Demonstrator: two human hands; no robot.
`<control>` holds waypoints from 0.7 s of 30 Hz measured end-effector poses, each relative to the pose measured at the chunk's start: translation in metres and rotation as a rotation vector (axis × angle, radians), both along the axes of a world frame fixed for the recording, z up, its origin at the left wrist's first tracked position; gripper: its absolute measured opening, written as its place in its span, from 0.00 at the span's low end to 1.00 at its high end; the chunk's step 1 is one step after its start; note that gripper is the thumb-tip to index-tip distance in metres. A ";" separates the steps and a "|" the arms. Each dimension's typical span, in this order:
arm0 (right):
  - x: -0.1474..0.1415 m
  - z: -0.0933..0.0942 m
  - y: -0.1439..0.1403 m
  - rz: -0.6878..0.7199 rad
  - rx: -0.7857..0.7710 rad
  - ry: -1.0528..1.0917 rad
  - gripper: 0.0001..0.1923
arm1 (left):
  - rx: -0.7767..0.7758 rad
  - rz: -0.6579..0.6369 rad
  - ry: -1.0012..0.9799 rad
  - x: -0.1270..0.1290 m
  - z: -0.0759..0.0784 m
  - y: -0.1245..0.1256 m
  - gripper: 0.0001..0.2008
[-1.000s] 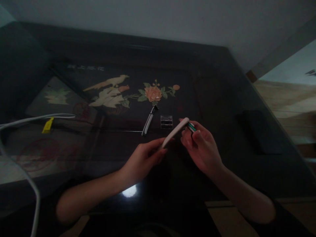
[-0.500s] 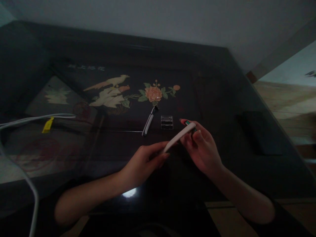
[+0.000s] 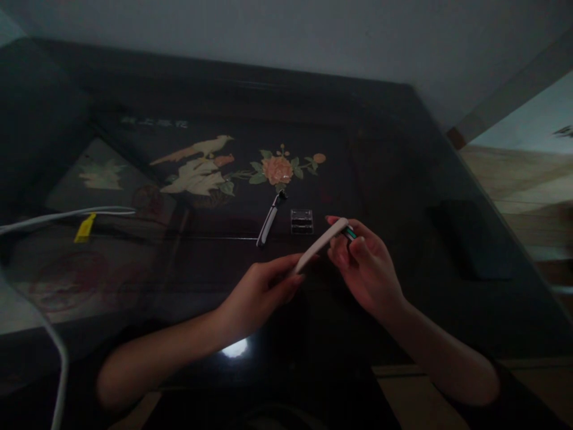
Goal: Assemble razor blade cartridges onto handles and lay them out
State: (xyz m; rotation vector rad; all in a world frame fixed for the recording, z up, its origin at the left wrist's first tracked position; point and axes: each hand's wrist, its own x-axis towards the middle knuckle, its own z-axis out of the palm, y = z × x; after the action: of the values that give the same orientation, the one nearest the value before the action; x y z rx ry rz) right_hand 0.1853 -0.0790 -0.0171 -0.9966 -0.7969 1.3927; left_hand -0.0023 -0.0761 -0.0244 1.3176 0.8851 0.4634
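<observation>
My left hand [image 3: 257, 292] is closed around the lower end of a slim, flat white object [image 3: 320, 246], seen nearly edge-on and tilted up to the right. I cannot make out its kind. At its upper end, my right hand [image 3: 371, 272] pinches a small dark piece with a green band [image 3: 350, 232] between thumb and fingers. That piece sits close against the white object's tip; whether the two touch is unclear. Beyond my hands, a razor [image 3: 269, 222] with a white and black handle lies on the dark table, beside a small clear case [image 3: 301, 221] with dark pieces inside.
The dark glossy table [image 3: 394, 149] carries a bird and flower decoration [image 3: 277, 169]. A white cable [image 3: 58, 218] with a yellow tag [image 3: 85, 227] runs along the left. A dark flat object [image 3: 474, 242] lies at the right. A pale wall [image 3: 286, 36] rises behind.
The white object's upper end has shifted slightly left. The green-banded piece now shows on its right side instead of above it. The razor and the clear case stay in place.
</observation>
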 end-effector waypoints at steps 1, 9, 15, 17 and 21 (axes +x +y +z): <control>0.000 0.000 0.000 -0.005 -0.009 0.000 0.23 | -0.002 -0.013 0.002 0.000 0.001 -0.001 0.23; 0.002 0.001 0.002 -0.016 -0.062 0.002 0.24 | -0.004 -0.059 -0.021 0.000 0.006 -0.003 0.22; 0.000 0.001 0.000 0.005 -0.014 0.002 0.24 | 0.025 -0.004 -0.001 0.000 0.002 0.002 0.23; -0.001 0.001 -0.002 0.010 0.002 0.021 0.22 | 0.027 0.015 0.009 0.000 0.001 0.004 0.22; -0.002 0.001 -0.001 0.015 0.008 0.035 0.19 | 0.040 0.031 0.039 -0.001 -0.001 0.007 0.21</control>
State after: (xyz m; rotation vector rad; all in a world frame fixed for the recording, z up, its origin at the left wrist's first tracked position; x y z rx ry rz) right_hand 0.1836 -0.0799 -0.0160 -0.9598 -0.7850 1.4149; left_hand -0.0036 -0.0694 -0.0251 1.3551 0.9343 0.4831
